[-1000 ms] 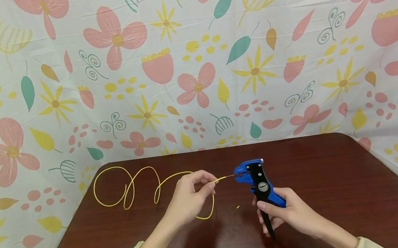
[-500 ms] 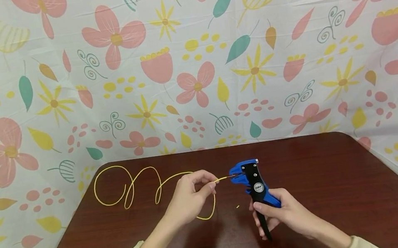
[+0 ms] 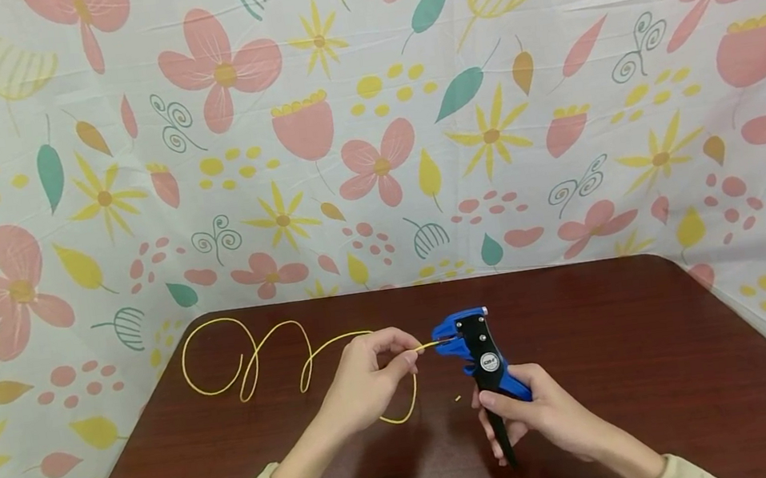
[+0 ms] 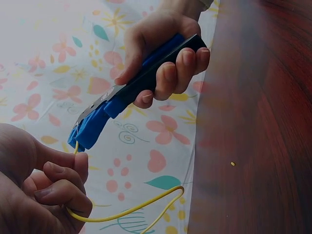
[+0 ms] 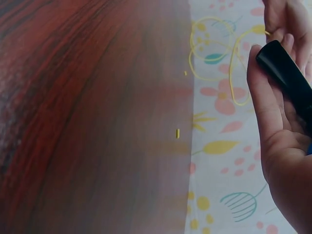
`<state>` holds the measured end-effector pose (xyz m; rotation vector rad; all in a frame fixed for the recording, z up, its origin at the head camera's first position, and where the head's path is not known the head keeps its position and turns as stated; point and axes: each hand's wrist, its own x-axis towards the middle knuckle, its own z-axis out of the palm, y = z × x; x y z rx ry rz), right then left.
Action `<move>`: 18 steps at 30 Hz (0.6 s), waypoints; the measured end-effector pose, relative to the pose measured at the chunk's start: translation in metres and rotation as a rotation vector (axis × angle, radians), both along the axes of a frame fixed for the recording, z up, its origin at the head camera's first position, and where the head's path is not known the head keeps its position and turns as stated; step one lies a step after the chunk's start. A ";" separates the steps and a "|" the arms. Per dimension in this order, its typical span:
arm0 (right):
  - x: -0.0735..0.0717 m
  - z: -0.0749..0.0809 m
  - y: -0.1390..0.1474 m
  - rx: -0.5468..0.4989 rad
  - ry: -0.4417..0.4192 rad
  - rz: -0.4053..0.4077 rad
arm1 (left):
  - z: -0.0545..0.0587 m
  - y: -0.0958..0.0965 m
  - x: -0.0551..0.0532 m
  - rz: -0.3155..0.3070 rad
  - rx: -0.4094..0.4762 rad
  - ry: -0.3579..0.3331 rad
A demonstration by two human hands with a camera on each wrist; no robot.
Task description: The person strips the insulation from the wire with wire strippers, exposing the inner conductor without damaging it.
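Observation:
My left hand [image 3: 372, 378] pinches a thin yellow wire [image 3: 424, 347] near its end, between thumb and forefinger. That wire end reaches into the blue jaws of a wire stripper [image 3: 482, 347], which my right hand [image 3: 544, 411] grips by its blue and black handles. In the left wrist view the yellow wire [image 4: 76, 146] runs from the fingertips into the blue head of the wire stripper [image 4: 95, 124]; its tip is hidden there. From my left hand the rest of the wire trails away in loose loops. The right wrist view catches just a black handle [image 5: 282, 68] of the stripper.
A short yellow bit of insulation [image 3: 458, 399] lies on the dark red-brown table [image 3: 621, 337] between the hands. Behind the table hangs a white cloth [image 3: 377, 191] printed with flowers and leaves. The wire's loops spread over the table's back left.
My right hand has brought the wire stripper leftward, so the bare wire end, earlier at the jaws' mouth, now sits inside them. The left hand has stayed nearly still.

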<state>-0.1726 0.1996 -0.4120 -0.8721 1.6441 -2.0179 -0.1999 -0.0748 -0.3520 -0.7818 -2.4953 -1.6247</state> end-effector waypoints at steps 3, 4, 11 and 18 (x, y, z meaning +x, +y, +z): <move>0.000 0.001 -0.001 0.004 0.000 0.002 | 0.001 0.000 0.000 0.005 -0.007 -0.003; 0.000 0.001 -0.002 0.005 -0.001 0.001 | 0.001 0.001 0.000 0.003 -0.005 -0.005; 0.001 0.002 -0.003 0.013 -0.003 -0.003 | 0.002 0.002 0.001 -0.006 -0.008 -0.011; 0.001 0.002 -0.004 0.010 0.001 -0.003 | 0.003 0.003 0.000 -0.004 -0.011 -0.009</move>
